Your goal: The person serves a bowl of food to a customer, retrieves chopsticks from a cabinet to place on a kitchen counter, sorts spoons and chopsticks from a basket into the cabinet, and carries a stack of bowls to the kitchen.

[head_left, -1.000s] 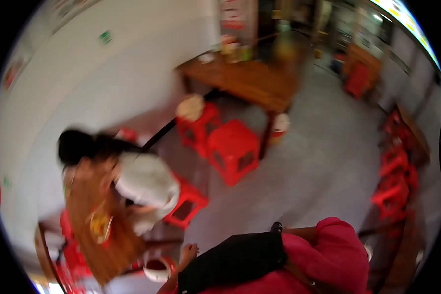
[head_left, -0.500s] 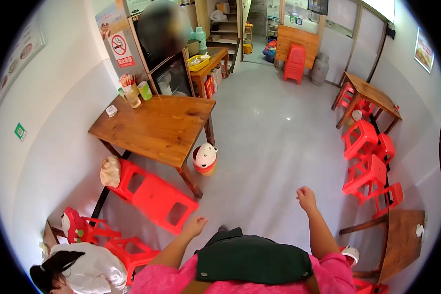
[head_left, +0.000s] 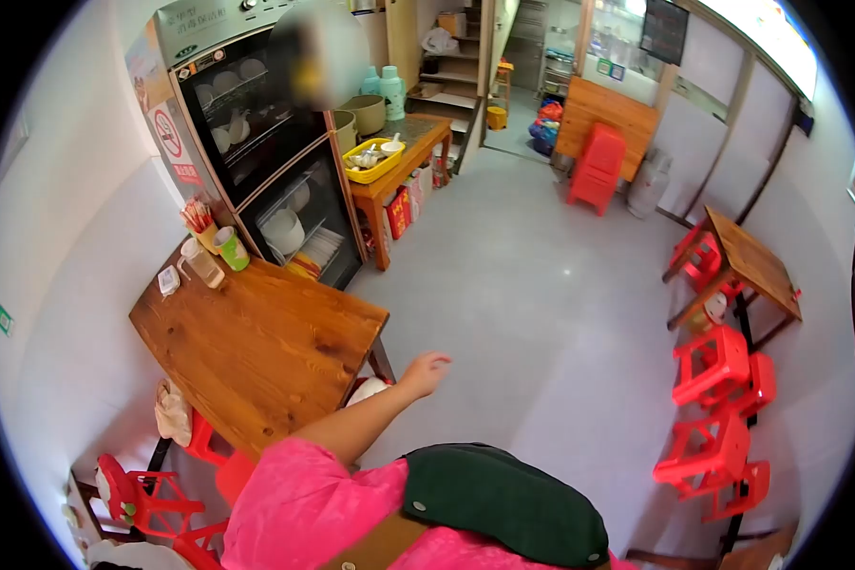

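Observation:
My left hand swings forward over the floor, palm down, fingers loosely stretched with nothing in them. It is just right of the near corner of a wooden table. A white-lidded bin shows partly behind my left forearm, beside the table leg. At the table's far end stand a holder of red-tipped chopsticks, a green cup, a clear jug and a small white box. My right hand is out of view.
A glass-fronted dish cabinet stands behind the table. Beside it, a side table bears a yellow basket and thermoses. Red stools line the right wall near another wooden table. Stacked red stools and a gas cylinder stand ahead.
My view has moved forward, bringing the table and cabinet nearer. My left hand has swung forward; my right hand has left the view. The seated person at lower left is mostly out of frame.

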Available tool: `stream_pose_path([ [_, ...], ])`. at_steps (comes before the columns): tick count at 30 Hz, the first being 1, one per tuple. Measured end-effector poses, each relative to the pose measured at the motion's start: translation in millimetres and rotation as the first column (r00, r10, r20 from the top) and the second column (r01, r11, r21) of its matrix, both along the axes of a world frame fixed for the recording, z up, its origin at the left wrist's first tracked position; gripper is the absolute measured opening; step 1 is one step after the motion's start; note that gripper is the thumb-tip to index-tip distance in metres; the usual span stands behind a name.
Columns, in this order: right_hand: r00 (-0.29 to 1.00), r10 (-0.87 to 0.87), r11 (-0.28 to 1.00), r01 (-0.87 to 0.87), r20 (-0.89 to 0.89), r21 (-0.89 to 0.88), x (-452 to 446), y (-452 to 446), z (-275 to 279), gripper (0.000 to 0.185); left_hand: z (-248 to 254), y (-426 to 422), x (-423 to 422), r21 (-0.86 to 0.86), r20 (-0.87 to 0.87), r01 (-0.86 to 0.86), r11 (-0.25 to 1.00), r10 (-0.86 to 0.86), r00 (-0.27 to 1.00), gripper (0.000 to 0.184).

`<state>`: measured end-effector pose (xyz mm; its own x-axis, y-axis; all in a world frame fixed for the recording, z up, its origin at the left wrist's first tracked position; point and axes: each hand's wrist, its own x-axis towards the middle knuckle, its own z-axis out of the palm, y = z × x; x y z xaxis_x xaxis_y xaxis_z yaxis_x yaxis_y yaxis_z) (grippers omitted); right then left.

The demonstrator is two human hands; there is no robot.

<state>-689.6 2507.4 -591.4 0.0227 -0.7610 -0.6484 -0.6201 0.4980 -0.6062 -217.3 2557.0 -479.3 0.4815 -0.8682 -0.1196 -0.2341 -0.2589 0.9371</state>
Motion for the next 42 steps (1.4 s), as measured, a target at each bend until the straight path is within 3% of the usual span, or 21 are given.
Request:
stream_pose_path([
  [4,0.989,-0.126,0.991,0.123,0.078,0.042,54,-112,-8,0.048,8,-137,37,-0.182,0.142,0.081,0.98,-0.055,0.988,0.022],
  [9,0.934,-0.244,0.968,0.219,0.26,0.121,141,-284,-18,0.056,-40,-229,89,0.048,0.093,0.098,0.994,-0.103,0.99,0.022],
  [10,0.893,-0.26,0.965,0.222,0.368,0.142,163,-324,-10,0.058,-40,-242,112,0.058,0.094,0.064,0.996,-0.07,0.993,0.022],
  [12,0.652,-0.267,0.96,0.118,0.71,0.253,222,-411,22,0.062,-28,-262,153,0.177,-0.327,-0.064,0.982,0.119,0.938,0.023],
  [13,0.56,-0.249,0.951,-0.014,0.79,0.31,259,-459,46,0.064,-30,-271,180,0.133,-0.296,-0.167,0.977,0.2,0.934,0.024],
  [15,0.754,0.046,0.92,-0.287,0.655,0.266,353,-552,99,0.061,-25,-288,238,0.083,-0.28,-0.392,0.916,0.399,0.873,0.028],
  [16,0.943,0.33,0.94,-0.331,0.035,0.076,406,-591,131,0.055,-19,-293,265,0.087,-0.287,-0.505,0.859,0.507,0.813,0.029],
  [17,0.857,0.514,0.849,-0.514,-0.033,-0.128,452,-621,136,0.047,-23,-298,295,0.097,-0.374,-0.578,0.811,0.567,0.734,0.029],
  [18,0.684,0.625,0.518,-0.724,-0.376,-0.455,490,-637,148,0.051,-28,-303,324,0.11,-0.455,-0.643,0.758,0.614,0.646,0.029],
  [19,0.694,0.622,0.453,-0.697,-0.362,-0.556,524,-661,133,0.053,-27,-307,348,0.078,-0.468,-0.709,0.7,0.654,0.594,0.026],
  [21,0.667,0.744,0.574,-0.671,-0.044,-0.469,585,-683,110,0.048,-12,-315,400,0.029,-0.505,-0.801,0.598,0.701,0.504,0.021],
  [25,0.598,0.801,0.562,-0.77,-0.034,-0.303,643,-688,13,0.043,23,-348,533,-0.126,-0.616,-0.94,0.316,0.718,0.324,0.021],
  [27,0.554,0.825,0.533,-0.828,-0.113,-0.174,651,-705,-16,0.037,51,-365,601,-0.226,-0.549,-0.939,0.259,0.762,0.342,0.027],
  [29,0.499,0.841,0.494,-0.866,-0.209,-0.077,655,-745,-34,0.033,64,-373,678,-0.386,-0.231,-0.879,0.281,0.893,0.387,0.033],
  [30,0.457,0.85,0.466,-0.885,-0.263,-0.031,651,-774,-52,0.03,81,-382,705,-0.493,-0.084,-0.843,0.213,0.953,0.29,0.037],
  [32,0.233,0.886,0.263,-0.964,-0.4,0.022,637,-852,-113,0.026,108,-392,751,-0.593,0.093,-0.795,0.125,0.992,0.087,0.046],
  [35,-0.258,0.73,-0.329,-0.944,-0.633,0.006,660,-970,-217,0.023,118,-398,789,-0.572,0.138,-0.82,0.035,0.989,-0.054,0.059],
  [36,-0.493,0.567,-0.545,-0.825,-0.66,0.149,727,-965,-174,0.019,121,-399,791,-0.541,0.214,-0.841,0.029,0.971,-0.105,0.063],
  [37,-0.309,0.736,-0.366,-0.93,-0.602,0.031,795,-940,-130,0.022,110,-394,797,-0.578,0.307,-0.814,0.051,0.938,-0.159,0.067],
  [39,0.144,0.924,0.067,-0.973,-0.353,-0.223,930,-894,-48,0.028,126,-396,785,-0.343,0.162,-0.939,0.029,0.986,-0.029,0.071],
  [42,-0.254,0.923,-0.339,-0.892,-0.288,-0.3,1103,-871,-51,0.03,143,-410,783,-0.244,-0.073,-0.967,-0.075,0.996,-0.059,0.062],
])
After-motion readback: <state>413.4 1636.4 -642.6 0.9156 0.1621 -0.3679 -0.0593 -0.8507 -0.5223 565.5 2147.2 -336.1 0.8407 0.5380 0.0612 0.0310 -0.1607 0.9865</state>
